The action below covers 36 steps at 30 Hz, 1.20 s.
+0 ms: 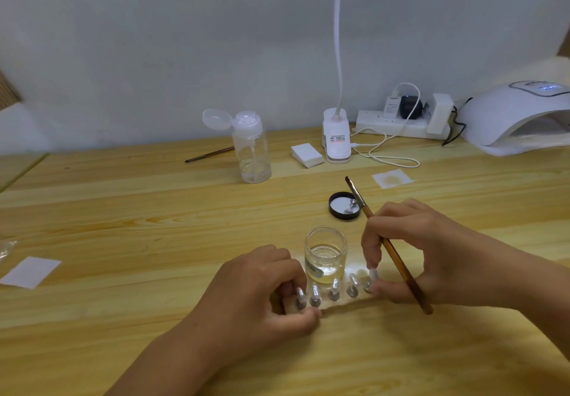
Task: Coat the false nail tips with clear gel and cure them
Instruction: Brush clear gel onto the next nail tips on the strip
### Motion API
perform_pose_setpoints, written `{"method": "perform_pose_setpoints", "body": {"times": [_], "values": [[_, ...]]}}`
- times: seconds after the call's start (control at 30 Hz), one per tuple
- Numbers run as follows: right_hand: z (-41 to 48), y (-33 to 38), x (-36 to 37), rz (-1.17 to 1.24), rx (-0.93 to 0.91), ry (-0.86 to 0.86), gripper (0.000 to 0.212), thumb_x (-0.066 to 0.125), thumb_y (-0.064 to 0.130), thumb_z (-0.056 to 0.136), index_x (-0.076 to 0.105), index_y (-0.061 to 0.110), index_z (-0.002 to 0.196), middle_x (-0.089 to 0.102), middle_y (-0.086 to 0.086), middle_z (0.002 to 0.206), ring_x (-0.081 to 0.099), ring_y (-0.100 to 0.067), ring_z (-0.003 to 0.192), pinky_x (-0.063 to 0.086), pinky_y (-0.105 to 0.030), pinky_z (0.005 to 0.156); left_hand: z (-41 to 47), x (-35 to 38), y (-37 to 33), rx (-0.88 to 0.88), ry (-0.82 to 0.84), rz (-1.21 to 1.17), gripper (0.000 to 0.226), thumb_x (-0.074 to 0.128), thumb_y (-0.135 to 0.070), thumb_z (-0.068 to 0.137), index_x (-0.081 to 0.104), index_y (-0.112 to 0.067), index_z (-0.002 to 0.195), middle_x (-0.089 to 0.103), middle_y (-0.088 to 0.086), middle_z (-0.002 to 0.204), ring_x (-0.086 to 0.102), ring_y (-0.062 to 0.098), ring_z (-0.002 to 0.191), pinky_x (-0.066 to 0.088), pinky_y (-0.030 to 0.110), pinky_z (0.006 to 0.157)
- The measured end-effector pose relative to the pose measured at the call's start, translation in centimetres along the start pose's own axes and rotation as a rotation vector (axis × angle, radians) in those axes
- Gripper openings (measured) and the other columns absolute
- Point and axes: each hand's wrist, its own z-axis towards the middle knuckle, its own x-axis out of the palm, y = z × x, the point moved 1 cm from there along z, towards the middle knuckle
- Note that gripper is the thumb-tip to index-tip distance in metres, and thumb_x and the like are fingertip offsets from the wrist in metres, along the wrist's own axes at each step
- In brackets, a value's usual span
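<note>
A clear strip holder (339, 301) with several false nail tips (334, 287) on round mounts lies on the wooden table near me. My left hand (262, 291) grips its left end between fingers and thumb. My right hand (413, 250) pinches the holder's right end, at the rightmost tip, and also holds a brown-handled brush (391, 250) whose bristle end points up and away. An open glass jar of clear gel (325, 255) stands just behind the strip. The white curing lamp (518, 118) sits at the far right.
The jar's black lid (344, 206) lies behind the jar. A clear pump bottle (251, 149) with its cap flipped open, a second brush (209, 154), white pads (307, 154), a clip lamp (336, 136) and a power strip (401, 123) stand further back. Paper squares lie at left (30, 272) and right (391, 178).
</note>
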Motion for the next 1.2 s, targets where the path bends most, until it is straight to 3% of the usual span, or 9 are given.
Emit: {"method": "perform_pose_setpoints", "body": {"times": [0.1,0.33,0.5,0.63,0.77,0.83,0.97,1.07,1.2], "values": [[0.0,-0.4,-0.3,-0.018,0.018,-0.057,0.036,0.079,0.056,0.068,0.055,0.045,0.093,0.055,0.021,0.108,0.043,-0.004,0.112,0.041,-0.025,0.09,0.0,-0.1,0.0,-0.005,-0.003,-0.008,0.024,0.068,-0.05,0.069,0.062,-0.028,0.075,0.055,-0.012,0.074,0.053,0.007,0.074,0.047,0.03,0.06],[0.5,1.6,0.9,0.127,-0.172,-0.548,0.028,0.077,0.048,0.072,0.062,0.032,0.089,0.064,0.014,0.094,0.058,-0.018,0.104,0.037,-0.035,0.096,0.1,0.0,-0.5,0.127,-0.173,0.251,0.035,0.072,-0.058,0.061,0.065,-0.024,0.07,0.052,-0.013,0.067,0.048,0.009,0.063,0.037,0.021,0.057],[0.7,3.4,3.0,0.259,-0.215,-0.606,0.027,0.079,0.044,0.073,0.061,0.032,0.089,0.064,0.012,0.091,0.061,-0.019,0.101,0.04,-0.035,0.092,0.0,-0.3,-0.9,0.235,-0.458,0.213,0.038,0.077,-0.052,0.071,0.075,-0.015,0.081,0.058,-0.006,0.072,0.053,0.015,0.065,0.041,0.027,0.06],[0.8,4.1,3.9,0.255,-0.221,-0.625,0.024,0.075,0.043,0.077,0.063,0.025,0.089,0.064,0.015,0.092,0.059,-0.017,0.101,0.043,-0.037,0.089,-0.1,-0.1,-1.2,0.3,-0.513,0.237,0.025,0.07,-0.039,0.087,0.078,-0.015,0.086,0.064,-0.002,0.076,0.059,0.019,0.067,0.046,0.034,0.058],[1.0,4.3,4.4,0.237,-0.193,-0.651,0.024,0.074,0.044,0.077,0.065,0.024,0.089,0.065,0.014,0.092,0.058,-0.016,0.103,0.043,-0.038,0.089,-0.1,0.2,-1.0,0.314,-0.535,0.236,0.013,0.071,-0.025,0.088,0.078,-0.014,0.088,0.066,-0.002,0.079,0.06,0.018,0.07,0.046,0.032,0.061],[0.9,4.2,4.4,0.23,-0.194,-0.681,0.027,0.064,0.05,0.087,0.066,0.025,0.095,0.065,0.017,0.094,0.058,-0.014,0.104,0.042,-0.037,0.09,0.0,0.3,-0.8,0.287,-0.56,0.203,0.014,0.067,-0.021,0.088,0.078,-0.012,0.088,0.067,-0.002,0.08,0.06,0.018,0.071,0.046,0.033,0.061],[0.9,3.4,4.2,0.342,-0.11,-0.739,0.045,0.022,0.058,0.103,0.053,0.033,0.125,0.067,0.015,0.091,0.061,-0.022,0.104,0.039,-0.039,0.094,0.1,0.2,-0.4,0.137,-0.553,0.057,0.018,0.058,-0.02,0.09,0.075,-0.015,0.09,0.068,-0.006,0.085,0.063,0.013,0.078,0.048,0.029,0.066],[1.1,2.8,3.8,0.512,-0.072,-0.786,0.035,0.026,0.056,0.103,0.051,0.032,0.107,0.056,0.004,0.077,0.057,-0.015,0.081,0.042,-0.026,0.082,0.3,0.0,0.1,-0.042,-0.5,-0.119,0.016,0.053,-0.028,0.092,0.069,-0.028,0.094,0.07,-0.015,0.09,0.063,0.005,0.082,0.042,0.014,0.068],[1.4,2.5,3.3,0.568,-0.018,-0.792,0.031,0.033,0.04,0.101,0.056,0.024,0.086,0.05,-0.006,0.07,0.047,-0.014,0.067,0.04,-0.016,0.067,0.5,0.6,0.8,-0.208,-0.382,-0.359,0.017,0.047,-0.031,0.096,0.063,-0.034,0.09,0.071,-0.02,0.094,0.067,0.012,0.081,0.049,0.029,0.069]]}}
